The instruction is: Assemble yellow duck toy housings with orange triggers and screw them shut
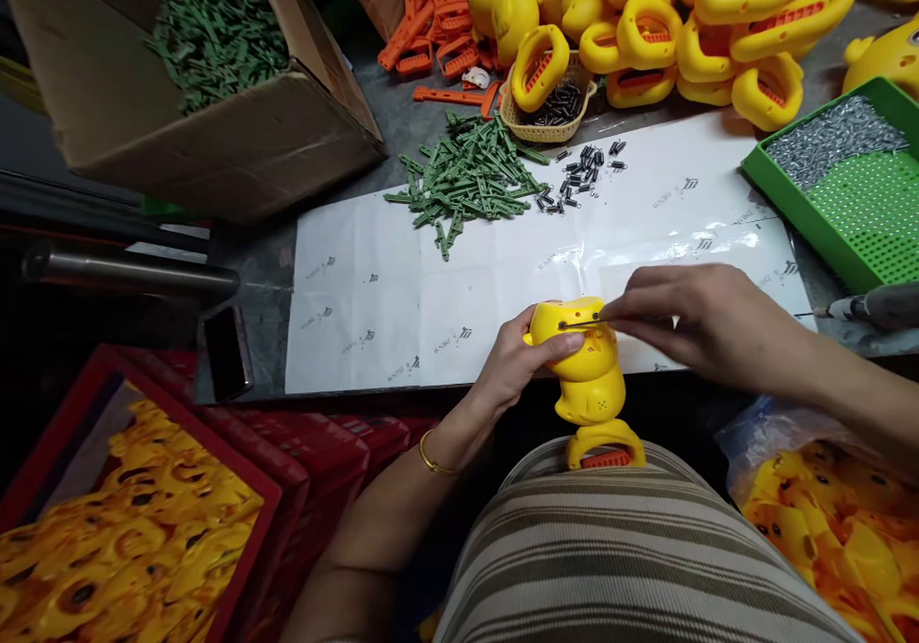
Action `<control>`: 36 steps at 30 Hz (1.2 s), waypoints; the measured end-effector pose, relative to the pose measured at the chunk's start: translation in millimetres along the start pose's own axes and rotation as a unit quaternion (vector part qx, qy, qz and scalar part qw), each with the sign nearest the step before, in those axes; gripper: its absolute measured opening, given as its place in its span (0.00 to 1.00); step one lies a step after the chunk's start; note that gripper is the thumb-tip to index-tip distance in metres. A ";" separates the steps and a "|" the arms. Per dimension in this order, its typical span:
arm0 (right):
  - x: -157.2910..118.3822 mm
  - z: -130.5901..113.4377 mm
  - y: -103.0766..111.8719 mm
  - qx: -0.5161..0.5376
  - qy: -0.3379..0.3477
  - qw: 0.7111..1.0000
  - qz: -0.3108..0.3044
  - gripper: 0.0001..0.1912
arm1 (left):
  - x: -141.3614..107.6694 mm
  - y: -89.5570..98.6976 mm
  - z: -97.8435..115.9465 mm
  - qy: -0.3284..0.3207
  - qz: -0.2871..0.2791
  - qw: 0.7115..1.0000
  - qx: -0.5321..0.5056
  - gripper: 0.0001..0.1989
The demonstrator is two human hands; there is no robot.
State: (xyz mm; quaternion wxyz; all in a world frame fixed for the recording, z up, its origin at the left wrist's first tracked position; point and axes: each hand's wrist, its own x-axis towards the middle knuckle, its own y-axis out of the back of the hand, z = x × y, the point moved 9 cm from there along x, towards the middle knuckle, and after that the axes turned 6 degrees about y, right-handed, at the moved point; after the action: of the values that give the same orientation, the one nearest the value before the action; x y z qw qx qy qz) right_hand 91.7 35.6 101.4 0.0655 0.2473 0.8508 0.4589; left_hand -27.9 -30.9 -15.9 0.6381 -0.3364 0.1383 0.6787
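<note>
My left hand (521,354) is wrapped around a yellow plastic duck-shaped toy (590,387), its thumb lying across the front. The toy is held at the near edge of the table, its looped handle with an orange grip pointing down toward my lap. My right hand (693,322) pinches a thin dark rod (580,324) that lies across the toy's upper end, beside small round holes. What kind of tool or part the rod is, I cannot tell. Beyond my hands are a pile of green plastic strips (470,174) and several small dark springs (581,174).
A cardboard box (215,160) of green strips stands back left. Yellow toys (638,31) and orange parts (445,21) crowd the back, beside a small basket (549,131). A green screw tray (811,193) and a power screwdriver (876,306) are right; a phone (226,351) and red crate (269,519) left.
</note>
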 end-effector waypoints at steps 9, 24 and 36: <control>-60.6 99.1 -19.6 -0.218 -0.138 0.950 0.175 0.11 | -17.7 -10.9 11.5 -0.021 -0.064 0.997 -0.022 0.31; -42.5 30.1 -85.0 0.478 -0.278 0.823 0.131 0.49 | -27.5 -13.0 18.4 -0.057 -0.059 0.993 0.085 0.38; -49.6 25.7 -71.1 0.395 -0.219 0.875 0.177 0.35 | -37.2 -14.5 21.9 -0.066 -0.046 0.995 0.058 0.31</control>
State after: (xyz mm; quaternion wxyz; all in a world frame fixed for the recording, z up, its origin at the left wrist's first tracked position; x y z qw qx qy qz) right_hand 117.8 -1.5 23.1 0.0645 0.4929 0.8674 0.0230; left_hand -21.7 -44.0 27.3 0.6944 -0.2594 0.1190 0.6605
